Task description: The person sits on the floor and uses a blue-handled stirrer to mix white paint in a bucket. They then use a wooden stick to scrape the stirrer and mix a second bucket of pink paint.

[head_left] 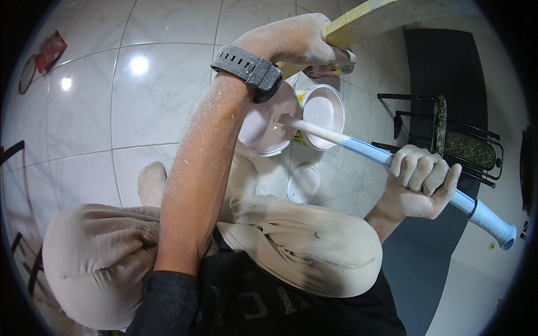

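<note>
My left hand (305,39), dusted white, is closed on a pale yellow board (358,19) at the top of the view; a partly hidden small object (328,71) shows just below it. My right hand (423,182) grips a long blue-and-white pole (364,148) with a flared blue end. The pole's white end reaches into a bucket (263,148) of pale pinkish mixture, partly hidden behind my left wrist. A second white bucket (332,101) with pale contents stands just right of it, and a white lid (304,183) lies on the floor below.
My bent knees frame the lower view on a tiled floor (162,95). Black-framed chairs with green patterned padding (466,150) stand at the right by a dark panel (443,67). A red object (50,50) with a ring beside it lies at upper left. Dark bars (14,151) show at the left edge.
</note>
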Demonstrator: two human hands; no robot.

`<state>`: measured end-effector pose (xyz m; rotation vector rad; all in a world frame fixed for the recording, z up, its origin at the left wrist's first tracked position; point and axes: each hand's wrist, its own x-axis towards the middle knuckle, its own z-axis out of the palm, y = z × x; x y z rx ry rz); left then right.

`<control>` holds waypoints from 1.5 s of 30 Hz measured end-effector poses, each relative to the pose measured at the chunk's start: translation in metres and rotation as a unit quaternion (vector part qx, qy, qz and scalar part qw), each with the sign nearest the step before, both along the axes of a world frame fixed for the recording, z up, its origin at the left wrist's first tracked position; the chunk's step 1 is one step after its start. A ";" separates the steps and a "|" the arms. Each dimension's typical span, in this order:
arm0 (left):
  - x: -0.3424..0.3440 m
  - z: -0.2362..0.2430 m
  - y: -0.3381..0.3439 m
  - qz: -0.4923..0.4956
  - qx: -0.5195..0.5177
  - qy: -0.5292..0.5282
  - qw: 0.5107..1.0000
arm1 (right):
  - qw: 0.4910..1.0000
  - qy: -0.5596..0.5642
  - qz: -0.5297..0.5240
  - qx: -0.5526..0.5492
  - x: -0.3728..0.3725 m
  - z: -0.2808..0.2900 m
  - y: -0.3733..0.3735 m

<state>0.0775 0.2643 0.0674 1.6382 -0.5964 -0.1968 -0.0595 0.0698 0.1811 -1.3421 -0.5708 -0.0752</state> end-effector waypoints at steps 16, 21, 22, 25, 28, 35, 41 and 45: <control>0.003 -0.002 -0.004 0.008 -0.001 -0.016 1.000 | 0.976 0.065 -0.199 0.062 0.006 -0.015 -0.039; 0.001 -0.002 -0.003 0.001 -0.005 -0.011 1.000 | 0.964 0.092 -0.242 0.063 0.010 -0.022 -0.041; 0.001 -0.003 -0.003 0.008 0.001 -0.017 1.000 | 0.966 0.084 -0.233 0.072 0.009 -0.021 -0.043; -0.001 0.001 -0.002 0.011 0.005 -0.018 1.000 | 0.960 0.119 -0.233 0.100 0.011 -0.024 -0.052; -0.006 0.008 0.001 -0.005 -0.005 0.000 1.000 | 0.961 0.132 -0.228 0.078 0.015 -0.034 -0.057; -0.003 0.009 -0.001 0.002 0.012 0.003 1.000 | 0.969 0.110 -0.205 0.080 0.015 -0.036 -0.071; 0.000 0.013 -0.002 0.004 0.059 0.020 0.998 | 0.964 0.118 -0.216 0.106 0.014 -0.039 -0.081; 0.002 0.011 -0.006 -0.002 0.036 0.028 0.999 | 0.960 0.119 -0.234 0.101 0.012 -0.037 -0.079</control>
